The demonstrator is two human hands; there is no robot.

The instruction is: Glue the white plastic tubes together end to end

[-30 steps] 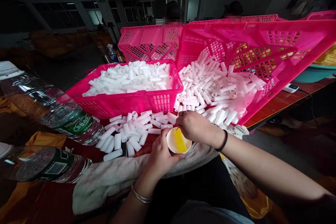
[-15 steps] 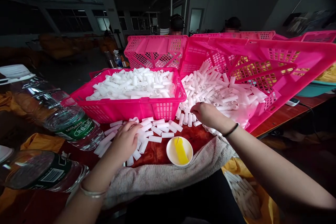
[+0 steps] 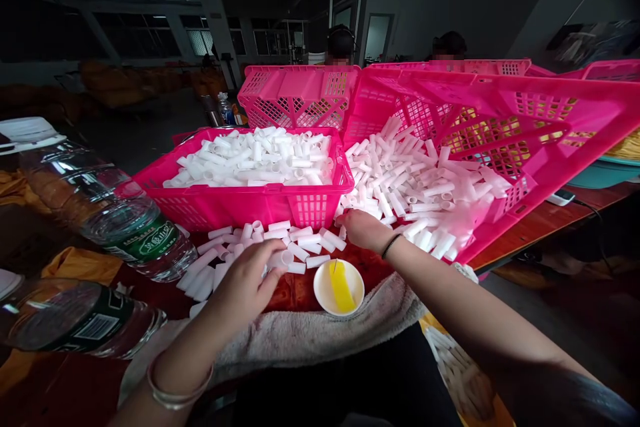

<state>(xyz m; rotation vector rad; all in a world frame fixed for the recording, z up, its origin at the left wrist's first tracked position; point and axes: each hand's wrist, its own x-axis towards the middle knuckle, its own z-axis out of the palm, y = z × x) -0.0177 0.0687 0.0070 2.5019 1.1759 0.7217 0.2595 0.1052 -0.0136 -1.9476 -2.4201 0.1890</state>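
My left hand [image 3: 247, 277] curves over the loose white plastic tubes on the table, thumb and fingers around a tube [image 3: 287, 257] whose round end faces me. More short white tubes [image 3: 203, 280] lie to its left. Close to the front right corner of the full pink basket [image 3: 240, 203], my right hand [image 3: 367, 230] has its fingers drawn together among tubes. Its fingertips are partly hidden, so what they hold does not show. Just below it stands a small white bowl [image 3: 323, 290] with a yellow strip [image 3: 343, 287] inside, from which a thin pin-like point sticks up.
On the right, a tilted pink basket [image 3: 545, 140] spills a heap of white tubes [image 3: 400, 173]. Two clear bottles [image 3: 150, 240] lean at the left. A grey towel [image 3: 300, 340] covers the table's front edge. People sit behind the baskets.
My right hand has moved left and down, from the heap's edge to the basket's corner. My left hand has shifted slightly right, its thumb now apart from the fingers around a tube.
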